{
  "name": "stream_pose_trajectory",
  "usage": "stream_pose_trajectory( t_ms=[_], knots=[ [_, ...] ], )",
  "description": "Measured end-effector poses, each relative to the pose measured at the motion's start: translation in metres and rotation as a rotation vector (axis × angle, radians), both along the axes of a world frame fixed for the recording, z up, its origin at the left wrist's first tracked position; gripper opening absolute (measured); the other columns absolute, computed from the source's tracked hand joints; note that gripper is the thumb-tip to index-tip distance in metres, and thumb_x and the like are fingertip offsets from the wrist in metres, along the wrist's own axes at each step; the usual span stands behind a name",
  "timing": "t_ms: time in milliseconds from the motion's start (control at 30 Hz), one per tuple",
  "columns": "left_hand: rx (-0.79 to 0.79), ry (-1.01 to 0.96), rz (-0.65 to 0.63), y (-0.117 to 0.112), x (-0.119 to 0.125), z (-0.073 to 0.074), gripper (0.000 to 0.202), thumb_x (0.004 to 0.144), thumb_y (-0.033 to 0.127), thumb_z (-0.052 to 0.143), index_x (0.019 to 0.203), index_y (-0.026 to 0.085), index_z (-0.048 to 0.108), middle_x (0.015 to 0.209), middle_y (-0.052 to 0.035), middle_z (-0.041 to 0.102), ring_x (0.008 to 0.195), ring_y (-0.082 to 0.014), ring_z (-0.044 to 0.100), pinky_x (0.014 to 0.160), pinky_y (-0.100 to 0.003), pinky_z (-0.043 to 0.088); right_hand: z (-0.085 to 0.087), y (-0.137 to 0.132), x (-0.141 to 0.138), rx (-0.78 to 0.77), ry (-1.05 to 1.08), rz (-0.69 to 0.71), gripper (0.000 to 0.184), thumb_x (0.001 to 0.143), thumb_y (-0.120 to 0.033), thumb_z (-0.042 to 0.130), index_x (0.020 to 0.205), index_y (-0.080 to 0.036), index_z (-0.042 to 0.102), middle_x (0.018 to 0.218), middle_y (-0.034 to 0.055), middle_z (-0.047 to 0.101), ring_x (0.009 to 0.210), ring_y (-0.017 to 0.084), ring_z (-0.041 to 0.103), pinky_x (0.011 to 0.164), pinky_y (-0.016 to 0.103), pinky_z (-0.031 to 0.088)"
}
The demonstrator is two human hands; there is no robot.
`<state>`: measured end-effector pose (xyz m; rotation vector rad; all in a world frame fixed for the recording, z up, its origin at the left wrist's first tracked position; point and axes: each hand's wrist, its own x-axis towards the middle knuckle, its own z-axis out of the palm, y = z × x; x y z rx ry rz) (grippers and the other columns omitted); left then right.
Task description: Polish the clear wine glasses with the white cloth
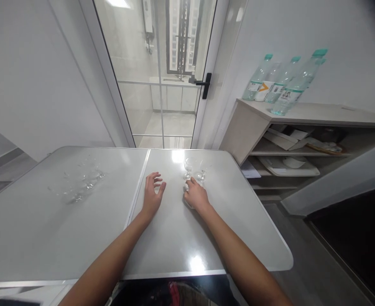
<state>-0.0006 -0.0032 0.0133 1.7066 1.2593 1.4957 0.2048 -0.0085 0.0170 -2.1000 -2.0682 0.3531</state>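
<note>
Left hand: the left hand (152, 194) lay palm down on the surface (181, 242), fingers spread and lightly curled, holding nothing
Right hand: the right hand (196, 196) was closed, knuckles up, over a white wad (186, 187) pressed to the surface; only its pale edges showed, so cloth or paper could not be told
Nearest things: two small stemmed glasses (188, 167) stood upright just beyond the right hand's fingertips, close together, the nearer almost touching the wad
Handling advice: the stems looked thin and top-heavy, so the wad was probably best kept low and flat, moved away from the feet, with the free hand ready to steady a bowl
Materials: the surface was smooth, pale grey and glossy, with a seam between the hands; the glasses were clear, with round bowls
Elsewhere: more clear glassware (79, 185) sat well apart on the left; plastic bottles (283, 83) with green caps stood on a shelf unit (317, 114)
</note>
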Motion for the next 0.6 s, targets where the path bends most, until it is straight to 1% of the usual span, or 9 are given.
stream_pose_trajectory(
  t_ms=[200, 333, 500, 600],
  knots=[
    [-0.007, 0.004, 0.005, -0.0014, 0.0007, 0.0010, 0.031, 0.101, 0.043, 0.059, 0.125, 0.024, 0.057, 0.133, -0.0117, 0.053, 0.106, -0.0207, 0.066, 0.089, -0.038, 0.057, -0.0002, -0.0022, -0.0001, 0.014, 0.008, 0.005, 0.050, 0.089, -0.022, 0.054, 0.138, -0.022, 0.059, 0.166, 0.0134, 0.041, 0.113, 0.030, 0.070, 0.086, 0.040, 0.053],
    [-0.006, 0.007, 0.000, -0.0010, 0.0013, -0.0002, 0.030, 0.101, 0.043, 0.058, 0.125, 0.024, 0.057, 0.133, -0.0118, 0.053, 0.105, -0.0205, 0.066, 0.088, -0.038, 0.058, -0.0003, -0.0010, 0.0005, 0.010, 0.020, 0.016, 0.051, 0.088, -0.021, 0.054, 0.138, -0.022, 0.060, 0.167, 0.0124, 0.039, 0.113, 0.030, 0.070, 0.085, 0.039, 0.053],
    [-0.002, 0.008, 0.001, 0.0001, 0.0009, -0.0008, 0.029, 0.101, 0.043, 0.058, 0.122, 0.023, 0.058, 0.132, -0.0121, 0.053, 0.104, -0.0204, 0.066, 0.085, -0.037, 0.058, -0.0024, 0.0007, 0.0013, 0.010, 0.025, 0.014, 0.050, 0.087, -0.021, 0.054, 0.137, -0.023, 0.060, 0.167, 0.0113, 0.040, 0.114, 0.031, 0.069, 0.085, 0.039, 0.052],
    [-0.005, 0.017, 0.006, -0.0005, -0.0002, -0.0002, 0.027, 0.102, 0.042, 0.057, 0.121, 0.023, 0.059, 0.133, -0.0121, 0.053, 0.104, -0.0201, 0.065, 0.085, -0.036, 0.057, -0.0021, -0.0015, -0.0001, 0.033, 0.022, 0.002, 0.050, 0.086, -0.020, 0.055, 0.135, -0.022, 0.060, 0.166, 0.0123, 0.041, 0.109, 0.030, 0.070, 0.083, 0.039, 0.052]
  ],
)
